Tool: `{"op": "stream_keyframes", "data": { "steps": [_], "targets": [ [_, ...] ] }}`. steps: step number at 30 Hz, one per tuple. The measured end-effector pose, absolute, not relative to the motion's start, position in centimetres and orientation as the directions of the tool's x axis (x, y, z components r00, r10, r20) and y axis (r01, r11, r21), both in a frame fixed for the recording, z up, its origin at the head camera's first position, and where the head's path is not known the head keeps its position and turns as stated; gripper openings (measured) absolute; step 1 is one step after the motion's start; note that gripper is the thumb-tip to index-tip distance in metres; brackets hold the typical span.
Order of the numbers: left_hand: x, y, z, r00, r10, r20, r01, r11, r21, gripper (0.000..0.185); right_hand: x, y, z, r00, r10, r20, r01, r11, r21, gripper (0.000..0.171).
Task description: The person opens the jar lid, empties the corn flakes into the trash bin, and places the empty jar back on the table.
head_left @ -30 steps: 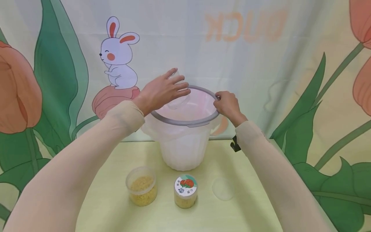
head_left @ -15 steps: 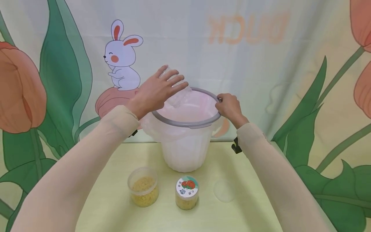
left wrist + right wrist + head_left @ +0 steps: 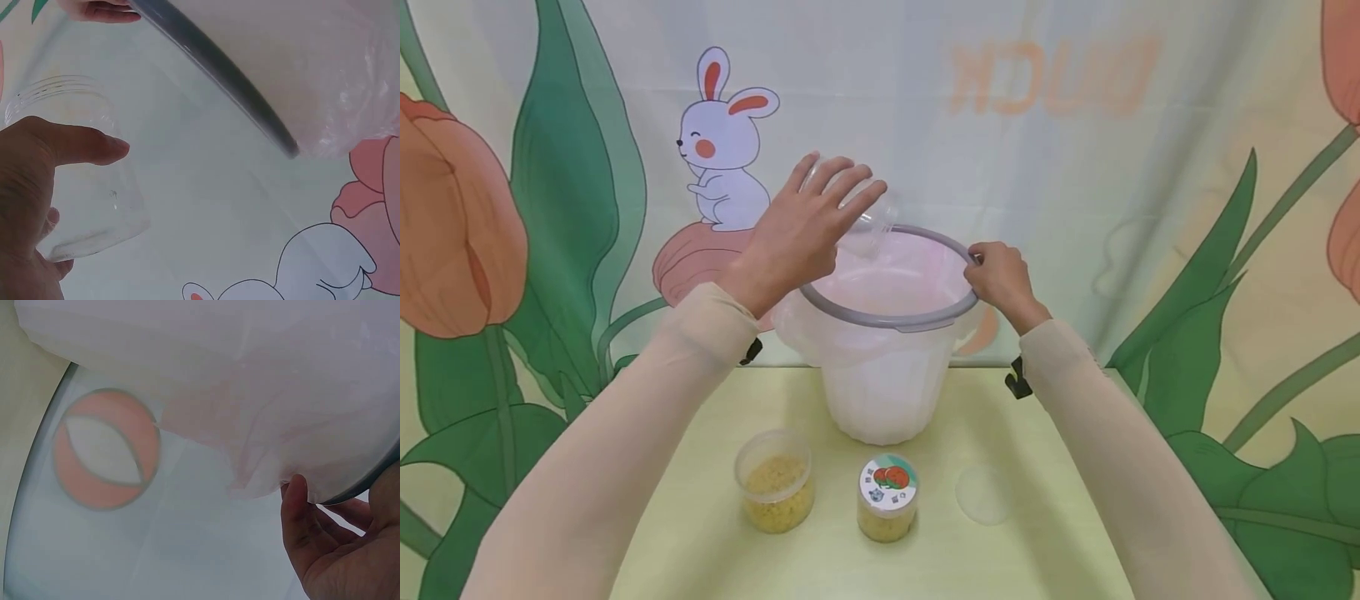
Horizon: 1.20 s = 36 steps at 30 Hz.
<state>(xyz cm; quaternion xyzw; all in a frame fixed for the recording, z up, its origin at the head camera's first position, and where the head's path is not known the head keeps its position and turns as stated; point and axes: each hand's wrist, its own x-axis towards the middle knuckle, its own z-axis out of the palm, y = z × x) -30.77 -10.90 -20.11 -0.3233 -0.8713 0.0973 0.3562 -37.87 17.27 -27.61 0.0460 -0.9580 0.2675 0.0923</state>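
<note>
**Empty jar tipped over lined bin, both hands busy**

While the left hand grips a clear empty jar w/ fingers curled over its side, the jar lies tilted, mouth toward the bin opening, just above the far-left part of the grey rim. In the left wrist view the thumb lies across the jar wall; jar looks empty. The right hand pinches the rim at its right side, fingers curled round the edge; the right wrist view shows fingers under the rim, against the thin bag liner.

The white bin stands at the back of the yellow-green desk, liner draped over its edge. In front, on the desk: an open tub of yellow grains at left, a lidded jar w/ printed label just right of it, and a clear round lid lying flat further right, apart from both. Behind: a backdrop w/ rabbit print and big leaves.
</note>
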Motion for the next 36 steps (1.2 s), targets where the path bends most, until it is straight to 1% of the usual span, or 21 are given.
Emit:
{"op": "stream_keyframes", "data": {
  "steps": [8,13,17,26,30,36],
  "targets": [
    [-29.6,-10.4,-20.2,-0.509,0.567,0.648,0.498,0.808,-0.315,0.073,-37.9,17.2,-27.6,-0.983,-0.026,0.182,-0.118,0.848,-0.516,0.05],
    [-29.2,-10.0,-20.4,-0.504,0.537,0.676,0.501,0.82,-0.278,0.071,-38.1,17.2,-27.7,-0.985,-0.023,0.172,-0.111,0.847,-0.519,0.05],
    [-28.9,-10.0,-20.6,-0.517,0.499,0.695,0.505,0.834,-0.224,0.074,-38.2,17.2,-27.8,-0.985,-0.023,0.173,-0.111,0.846,-0.521,0.049],
    [-27.7,-9.6,-21.1,-0.512,0.406,0.757,0.544,0.835,-0.079,0.086,-38.4,17.2,-27.8,-0.983,-0.016,0.18,-0.11,0.843,-0.527,0.05],
    [-27.1,-9.4,-21.8,-0.487,0.378,0.788,0.562,0.826,-0.048,0.088,-38.3,17.2,-28.0,-0.983,-0.016,0.181,-0.112,0.838,-0.534,0.049],
    [-26.4,-8.9,-22.4,-0.427,0.364,0.828,0.598,0.8,-0.043,0.089,-38.0,17.3,-27.9,-0.978,-0.016,0.207,-0.121,0.853,-0.508,0.047]
  ]
}}
